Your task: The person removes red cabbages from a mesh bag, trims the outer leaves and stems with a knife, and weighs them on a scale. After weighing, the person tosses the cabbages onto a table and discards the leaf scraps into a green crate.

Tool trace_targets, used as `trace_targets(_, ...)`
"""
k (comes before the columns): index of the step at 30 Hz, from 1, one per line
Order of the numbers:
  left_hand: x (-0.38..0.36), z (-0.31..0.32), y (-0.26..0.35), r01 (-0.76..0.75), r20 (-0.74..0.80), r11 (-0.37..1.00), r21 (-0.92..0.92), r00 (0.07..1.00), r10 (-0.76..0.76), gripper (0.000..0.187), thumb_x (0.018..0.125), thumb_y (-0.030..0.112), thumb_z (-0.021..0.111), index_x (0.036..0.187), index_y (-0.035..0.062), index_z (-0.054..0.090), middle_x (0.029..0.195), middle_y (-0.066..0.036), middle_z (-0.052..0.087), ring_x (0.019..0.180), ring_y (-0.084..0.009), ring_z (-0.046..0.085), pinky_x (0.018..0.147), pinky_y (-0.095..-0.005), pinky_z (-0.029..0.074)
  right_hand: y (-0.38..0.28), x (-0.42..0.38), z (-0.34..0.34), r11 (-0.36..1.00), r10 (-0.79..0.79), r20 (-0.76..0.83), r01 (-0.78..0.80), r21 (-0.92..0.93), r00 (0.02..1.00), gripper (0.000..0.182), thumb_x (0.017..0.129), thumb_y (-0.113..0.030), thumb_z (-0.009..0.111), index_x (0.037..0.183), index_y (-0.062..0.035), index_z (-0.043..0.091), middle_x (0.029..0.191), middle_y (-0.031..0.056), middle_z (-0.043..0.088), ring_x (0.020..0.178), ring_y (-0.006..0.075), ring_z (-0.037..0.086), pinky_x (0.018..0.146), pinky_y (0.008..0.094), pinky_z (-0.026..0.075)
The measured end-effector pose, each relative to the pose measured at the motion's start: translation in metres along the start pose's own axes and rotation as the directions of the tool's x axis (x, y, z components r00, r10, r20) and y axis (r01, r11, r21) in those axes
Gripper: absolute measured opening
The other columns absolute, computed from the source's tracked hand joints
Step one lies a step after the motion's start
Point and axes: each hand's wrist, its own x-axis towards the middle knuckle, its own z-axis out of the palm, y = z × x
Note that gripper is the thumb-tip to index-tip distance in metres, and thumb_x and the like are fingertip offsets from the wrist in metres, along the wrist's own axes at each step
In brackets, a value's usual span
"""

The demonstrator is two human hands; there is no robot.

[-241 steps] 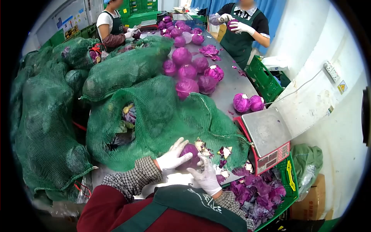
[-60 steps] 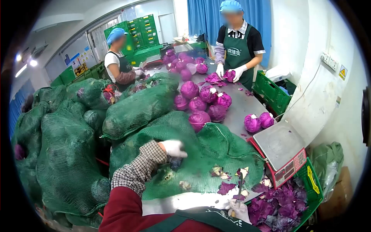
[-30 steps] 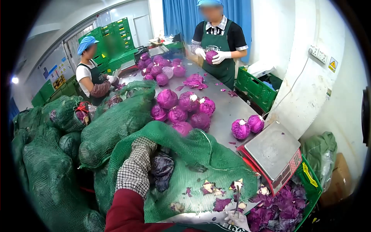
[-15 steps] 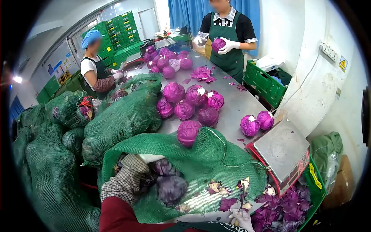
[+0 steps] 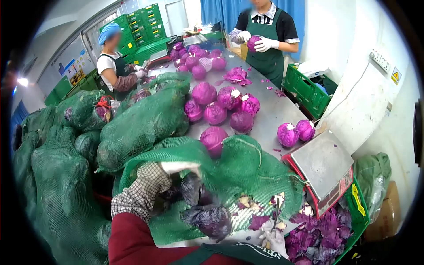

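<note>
My left hand [image 5: 180, 167], in a white glove below a checked sleeve, reaches into the mouth of a green mesh bag [image 5: 240, 161]. Its fingers are blurred and curve down over a dark purple cabbage [image 5: 191, 189]; I cannot tell whether they grip it. Another dark cabbage [image 5: 212, 221], with loose outer leaves, lies nearer to me on the spread mesh. Low at the right, my gloved right hand [image 5: 273, 240] is closed round a knife [image 5: 277, 213], blade pointing up. Cut cabbage scraps [image 5: 248, 203] lie on the mesh beside the blade.
Trimmed purple cabbages [image 5: 215, 113] sit on the metal table [image 5: 269, 108]. A red-framed scale [image 5: 322, 163] and a green crate of leaves [image 5: 320, 234] are at right. Full mesh bags [image 5: 62, 176] crowd the left. Two co-workers stand beyond, one holding a cabbage [image 5: 253, 43].
My left hand has moved up and right, lifting into clearer view at the bag's mouth. The nearer dark cabbage has shifted right and toward me. My right hand keeps the knife almost still.
</note>
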Motion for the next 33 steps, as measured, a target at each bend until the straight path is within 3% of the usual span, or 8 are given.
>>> trace_targets(10, -0.049, 0.112, -0.028, 0.144, -0.318, 0.939, 0.314, 0.947, -0.039, 0.079, 0.078, 0.036, 0.076, 0.137, -0.0017, 0.041, 0.14, -0.021, 0.044, 0.132, -0.0303, 0.039, 0.112, -0.0384, 0.029, -0.015, -0.022, 0.009, 0.916, -0.239, 0.125, 0.266, -0.299, 0.963, 0.022, 0.091, -0.009, 0.058, 0.111, -0.0002, 0.061, 0.095, 0.0119, 0.066, 0.071, 0.0207, 0.061, 0.06, 0.033, 0.048)
trace_targets(14, -0.077, 0.156, -0.034, 0.155, -0.702, 0.927, 0.342, 0.697, 0.143, 0.076, 0.077, 0.029, 0.076, 0.136, -0.0041, 0.041, 0.14, -0.022, 0.042, 0.132, -0.0322, 0.04, 0.111, -0.0378, 0.03, -0.025, -0.019, 0.014, -0.049, -0.659, 0.542, 0.689, -0.723, 0.522, 0.037, 0.074, -0.007, 0.062, 0.111, -0.0081, 0.064, 0.113, 0.0088, 0.06, 0.103, 0.0287, 0.057, 0.08, 0.0435, 0.048)
trace_targets(16, -0.092, 0.187, -0.035, 0.001, -0.822, 0.987, 0.163, 0.553, 0.135, 0.067, 0.077, 0.021, 0.076, 0.132, -0.0032, 0.046, 0.138, -0.02, 0.044, 0.127, -0.0305, 0.046, 0.107, -0.0384, 0.035, -0.033, -0.013, 0.024, -0.073, -0.626, 0.578, 0.699, -0.712, 0.524, 0.04, 0.068, -0.008, 0.063, 0.107, -0.0093, 0.065, 0.116, 0.0079, 0.059, 0.109, 0.0282, 0.054, 0.081, 0.0459, 0.048)
trace_targets(17, -0.098, 0.207, -0.027, 0.029, -0.827, 0.948, 0.315, 0.499, 0.26, 0.061, 0.071, 0.02, 0.081, 0.121, -0.0039, 0.055, 0.125, -0.021, 0.053, 0.118, -0.032, 0.05, 0.1, -0.0392, 0.042, -0.036, -0.007, 0.031, -0.035, -0.642, 0.576, 0.731, -0.681, 0.506, 0.036, 0.069, -0.008, 0.063, 0.105, -0.0084, 0.064, 0.116, 0.0078, 0.06, 0.105, 0.0258, 0.056, 0.082, 0.0423, 0.048)
trace_targets(18, -0.102, 0.226, -0.021, 0.036, -0.808, 0.948, 0.315, 0.535, 0.248, 0.057, 0.07, 0.021, 0.081, 0.116, -0.0025, 0.057, 0.115, -0.018, 0.056, 0.111, -0.0308, 0.052, 0.096, -0.0402, 0.044, -0.041, -0.002, 0.041, 0.735, -0.364, 0.417, 0.532, -0.421, 0.833, 0.03, 0.092, -0.008, 0.05, 0.121, -0.0062, 0.058, 0.11, 0.0111, 0.063, 0.077, 0.0191, 0.065, 0.069, 0.03, 0.051)
trace_targets(26, -0.09, 0.295, -0.033, 0.267, -0.793, 0.956, 0.118, 0.605, -0.071, 0.084, 0.073, 0.041, 0.077, 0.132, -0.0061, 0.041, 0.134, -0.025, 0.038, 0.126, -0.037, 0.039, 0.109, -0.0399, 0.032, 0.021, 0.057, 0.074, 0.057, -0.518, 0.656, 0.788, -0.613, 0.548, 0.031, 0.091, -0.014, 0.05, 0.121, -0.0103, 0.058, 0.126, 0.0119, 0.058, 0.115, 0.0297, 0.054, 0.099, 0.0407, 0.041)
trace_targets(30, -0.08, 0.301, 0.001, 0.017, -0.676, 0.998, 0.063, 0.736, 0.03, 0.087, 0.076, 0.03, 0.077, 0.139, -0.0054, 0.029, 0.136, -0.022, 0.036, 0.131, -0.0317, 0.036, 0.11, -0.0397, 0.03, -0.026, 0.001, 0.054, 0.979, -0.204, 0.266, 0.199, 0.047, 0.942, 0.036, 0.094, -0.011, 0.054, 0.128, 0.0002, 0.052, 0.104, 0.0075, 0.062, 0.094, 0.0181, 0.064, 0.083, 0.0312, 0.053)
trace_targets(33, -0.043, 0.309, 0.013, -0.164, -0.553, 0.984, -0.065, 0.827, 0.102, 0.079, 0.08, 0.018, 0.072, 0.142, -0.0022, 0.027, 0.137, -0.019, 0.038, 0.13, -0.0256, 0.038, 0.11, -0.0374, 0.031, -0.035, -0.042, 0.007, 0.908, -0.371, 0.068, 0.346, 0.237, 0.926, 0.036, 0.095, -0.011, 0.05, 0.128, 0.0043, 0.049, 0.112, 0.0128, 0.061, 0.096, 0.0211, 0.064, 0.086, 0.0331, 0.053)
